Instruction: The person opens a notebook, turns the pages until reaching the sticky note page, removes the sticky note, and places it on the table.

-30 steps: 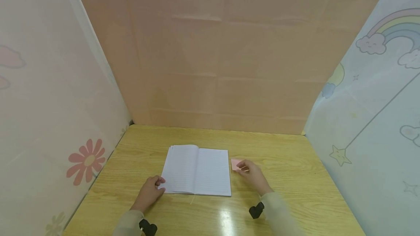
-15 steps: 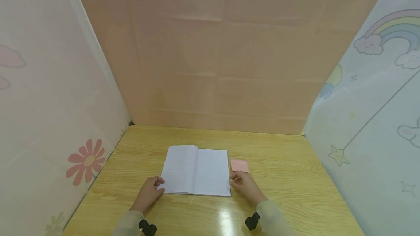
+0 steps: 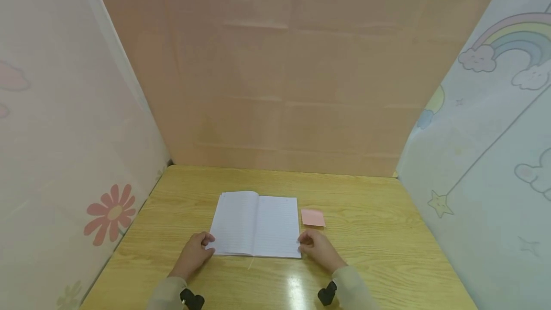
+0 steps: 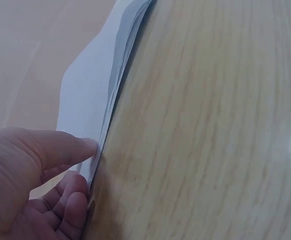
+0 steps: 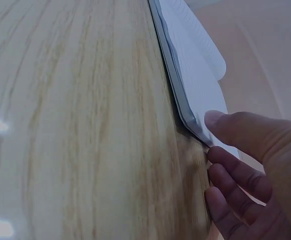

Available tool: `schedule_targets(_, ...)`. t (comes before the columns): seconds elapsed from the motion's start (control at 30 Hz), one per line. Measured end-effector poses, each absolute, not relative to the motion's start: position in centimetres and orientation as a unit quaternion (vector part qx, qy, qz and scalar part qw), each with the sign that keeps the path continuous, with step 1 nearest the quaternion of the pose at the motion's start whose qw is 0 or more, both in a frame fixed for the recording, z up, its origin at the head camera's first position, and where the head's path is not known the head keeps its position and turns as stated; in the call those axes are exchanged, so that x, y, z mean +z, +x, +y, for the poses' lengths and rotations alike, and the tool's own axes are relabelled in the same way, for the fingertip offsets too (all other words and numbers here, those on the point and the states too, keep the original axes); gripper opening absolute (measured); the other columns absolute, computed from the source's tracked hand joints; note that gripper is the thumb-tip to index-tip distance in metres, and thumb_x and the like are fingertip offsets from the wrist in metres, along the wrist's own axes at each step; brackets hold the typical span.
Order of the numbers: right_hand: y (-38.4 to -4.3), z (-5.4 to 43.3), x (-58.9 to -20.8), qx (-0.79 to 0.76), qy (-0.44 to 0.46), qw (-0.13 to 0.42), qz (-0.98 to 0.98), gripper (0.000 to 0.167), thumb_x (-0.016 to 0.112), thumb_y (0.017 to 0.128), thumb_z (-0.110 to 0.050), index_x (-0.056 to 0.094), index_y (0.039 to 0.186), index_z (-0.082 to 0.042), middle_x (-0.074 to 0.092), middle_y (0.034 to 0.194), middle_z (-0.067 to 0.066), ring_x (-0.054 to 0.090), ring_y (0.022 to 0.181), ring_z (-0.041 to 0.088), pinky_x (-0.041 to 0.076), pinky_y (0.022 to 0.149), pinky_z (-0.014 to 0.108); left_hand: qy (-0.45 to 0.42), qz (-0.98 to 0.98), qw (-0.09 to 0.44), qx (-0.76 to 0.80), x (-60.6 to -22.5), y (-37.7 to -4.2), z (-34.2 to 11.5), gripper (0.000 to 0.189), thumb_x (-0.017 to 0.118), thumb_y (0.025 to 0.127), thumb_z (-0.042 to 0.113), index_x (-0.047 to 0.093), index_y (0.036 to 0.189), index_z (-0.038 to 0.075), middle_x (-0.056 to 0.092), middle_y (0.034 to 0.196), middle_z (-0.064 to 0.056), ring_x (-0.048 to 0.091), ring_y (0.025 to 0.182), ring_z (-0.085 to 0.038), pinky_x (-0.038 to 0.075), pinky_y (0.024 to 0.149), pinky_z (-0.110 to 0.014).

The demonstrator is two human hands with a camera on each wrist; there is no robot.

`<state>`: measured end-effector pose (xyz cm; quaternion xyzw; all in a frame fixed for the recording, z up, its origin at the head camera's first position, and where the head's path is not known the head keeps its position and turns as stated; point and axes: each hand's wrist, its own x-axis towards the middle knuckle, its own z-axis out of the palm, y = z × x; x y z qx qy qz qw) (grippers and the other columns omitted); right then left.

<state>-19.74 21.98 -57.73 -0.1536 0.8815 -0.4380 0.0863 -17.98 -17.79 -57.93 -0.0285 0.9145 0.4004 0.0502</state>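
Note:
An open lined notebook [image 3: 276, 228] lies flat on the wooden table, its ruled pages facing up. At its lower left edge my left hand [image 3: 192, 255] holds it, the thumb on the page and curled fingers against the side, as the left wrist view shows. My right hand [image 3: 319, 249] grips the lower right edge; in the right wrist view its thumb [image 5: 225, 122] lies over the page near the corner and the fingertips meet the edge. Just above that hand, right of the notebook, sits a pink sticky note [image 3: 313, 217], touched by neither hand.
The wooden table [image 3: 379, 233] reaches back to a tan paper backdrop [image 3: 280, 85]. Patterned white panels [image 3: 486, 166] stand along both sides. A thin ribbon [image 3: 251, 263] pokes out below the notebook's spine.
My right hand has left the pink sticky note, now lying flat, and moved down and left to the notebook's right edge. The left hand keeps its place.

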Motion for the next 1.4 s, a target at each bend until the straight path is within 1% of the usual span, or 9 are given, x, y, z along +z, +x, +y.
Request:
schedule_targets(0.2, -19.7, 21.7, -58.0, -0.425, -0.16, 0.078, 0.887, 0.02, 0.073, 0.084, -0.012, 0.064, 0.101, -0.006, 0.062, 0.102, 0.004, 0.058, 0.093, 0.017, 0.05, 0.079, 0.025, -0.032, 0.907, 0.067, 0.415, -57.1, -18.4, -18.2, 0.02, 0.066, 0.087, 0.011, 0.062, 0.105, 0.004, 0.063, 0.099, -0.01, 0.059, 0.091, -0.024, 0.049, 0.079, -0.044)
schedule_targets(0.37, -19.7, 21.6, -58.1, -0.417, -0.157, 0.077, 0.892, 0.02, 0.074, 0.084, -0.013, 0.064, 0.1, -0.007, 0.061, 0.102, 0.004, 0.057, 0.095, 0.019, 0.05, 0.08, 0.027, -0.047, 0.896, 0.07, 0.435, -55.3, -18.9, -18.6, 0.024, 0.06, 0.094, 0.017, 0.059, 0.115, 0.005, 0.063, 0.104, -0.011, 0.061, 0.089, -0.022, 0.051, 0.074, -0.04)
schedule_targets(0.53, -19.8, 21.8, -58.2, -0.406, -0.154, 0.076, 0.898, 0.019, 0.073, 0.084, -0.014, 0.065, 0.101, -0.01, 0.061, 0.102, 0.001, 0.056, 0.095, 0.016, 0.049, 0.082, 0.029, -0.055, 0.875, 0.07, 0.477, -54.2, -19.8, -19.4, 0.031, 0.054, 0.097, 0.018, 0.056, 0.122, -0.001, 0.062, 0.11, -0.017, 0.062, 0.093, -0.025, 0.052, 0.078, -0.04)
schedule_targets(0.67, -19.7, 21.8, -58.1, -0.398, -0.155, 0.074, 0.901, 0.019, 0.073, 0.084, -0.015, 0.065, 0.101, -0.011, 0.061, 0.102, 0.0, 0.056, 0.095, 0.016, 0.049, 0.083, 0.03, -0.063, 0.845, 0.086, 0.524, -54.6, -20.4, -20.1, 0.036, 0.052, 0.099, 0.017, 0.051, 0.126, -0.006, 0.061, 0.115, -0.021, 0.062, 0.099, -0.028, 0.052, 0.083, -0.04)
schedule_targets(0.77, -19.7, 21.8, -58.1, -0.392, -0.157, 0.072, 0.904, 0.019, 0.073, 0.084, -0.015, 0.065, 0.101, -0.011, 0.061, 0.102, 0.0, 0.057, 0.096, 0.017, 0.049, 0.083, 0.031, -0.082, 0.823, 0.107, 0.552, -54.9, -20.6, -20.3, 0.038, 0.05, 0.1, 0.019, 0.049, 0.128, -0.007, 0.058, 0.119, -0.022, 0.061, 0.101, -0.028, 0.051, 0.085, -0.041)
schedule_targets(0.9, -19.7, 21.8, -58.1, -0.389, -0.159, 0.073, 0.905, 0.019, 0.073, 0.084, -0.015, 0.066, 0.101, -0.011, 0.061, 0.102, -0.001, 0.057, 0.096, 0.017, 0.049, 0.083, 0.031, -0.101, 0.805, 0.136, 0.569, -55.1, -20.7, -20.4, 0.042, 0.047, 0.102, 0.023, 0.046, 0.13, -0.008, 0.057, 0.119, -0.023, 0.06, 0.101, -0.028, 0.053, 0.085, -0.04)
schedule_targets(1.07, -19.7, 21.9, -58.1, -0.391, -0.161, 0.075, 0.903, 0.019, 0.073, 0.084, -0.015, 0.065, 0.102, -0.011, 0.061, 0.102, 0.0, 0.057, 0.096, 0.017, 0.049, 0.082, 0.03, -0.113, 0.79, 0.168, 0.579, -54.8, -20.6, -20.3, 0.045, 0.044, 0.103, 0.026, 0.042, 0.133, -0.009, 0.057, 0.121, -0.023, 0.06, 0.105, -0.029, 0.052, 0.089, -0.04)
schedule_targets(1.23, -19.7, 21.9, -58.0, -0.396, -0.159, 0.077, 0.901, 0.019, 0.073, 0.085, -0.014, 0.065, 0.102, -0.01, 0.06, 0.104, 0.001, 0.056, 0.095, 0.017, 0.049, 0.081, 0.028, -0.116, 0.781, 0.183, 0.586, -54.9, -20.7, -20.1, 0.046, 0.043, 0.103, 0.026, 0.041, 0.133, -0.009, 0.058, 0.122, -0.024, 0.061, 0.106, -0.028, 0.051, 0.091, -0.042)
schedule_targets(1.4, -19.7, 21.9, -57.9, -0.398, -0.158, 0.083, 0.9, 0.019, 0.073, 0.085, -0.015, 0.065, 0.102, -0.011, 0.06, 0.105, 0.001, 0.056, 0.096, 0.017, 0.049, 0.082, 0.028, -0.129, 0.779, 0.188, 0.584, -54.5, -20.7, -19.9, 0.043, 0.043, 0.103, 0.024, 0.043, 0.132, -0.008, 0.058, 0.12, -0.022, 0.06, 0.104, -0.027, 0.051, 0.09, -0.041)
